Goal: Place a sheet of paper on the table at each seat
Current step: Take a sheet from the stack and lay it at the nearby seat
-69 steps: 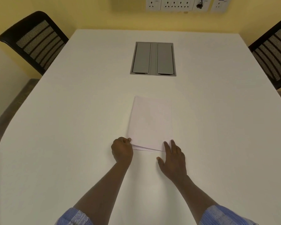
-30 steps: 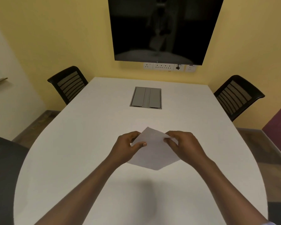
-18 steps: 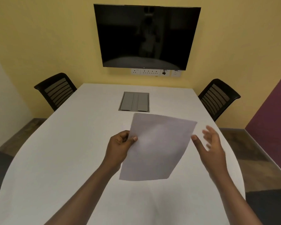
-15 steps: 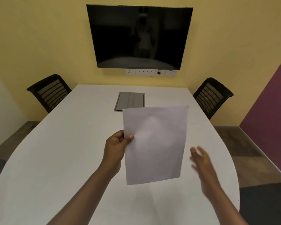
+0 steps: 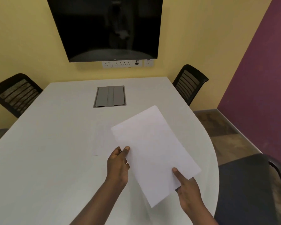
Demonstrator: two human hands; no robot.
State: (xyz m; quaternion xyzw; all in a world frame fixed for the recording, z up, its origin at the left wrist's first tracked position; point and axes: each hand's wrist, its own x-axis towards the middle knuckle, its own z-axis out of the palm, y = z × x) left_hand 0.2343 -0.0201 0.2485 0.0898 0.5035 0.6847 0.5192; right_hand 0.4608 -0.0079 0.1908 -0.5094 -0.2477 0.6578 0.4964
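I hold a white sheet of paper (image 5: 154,150) above the white table (image 5: 55,143), turned slantwise toward the right side. My left hand (image 5: 118,166) pinches its left edge with thumb on top. My right hand (image 5: 186,190) grips its lower right edge, thumb pressed on the sheet. A second white sheet (image 5: 102,138) lies flat on the table just left of the held one, faint against the tabletop and partly covered by it.
A grey cable hatch (image 5: 110,96) sits in the table's middle. Black chairs stand at the far left (image 5: 15,95), far right (image 5: 189,83) and near right (image 5: 250,184). A dark screen (image 5: 107,28) hangs on the yellow wall above sockets.
My right hand, free half a second ago, has taken hold of the sheet's lower right edge. The sheet has swung from upright to slanted and moved right. My view has tilted down.
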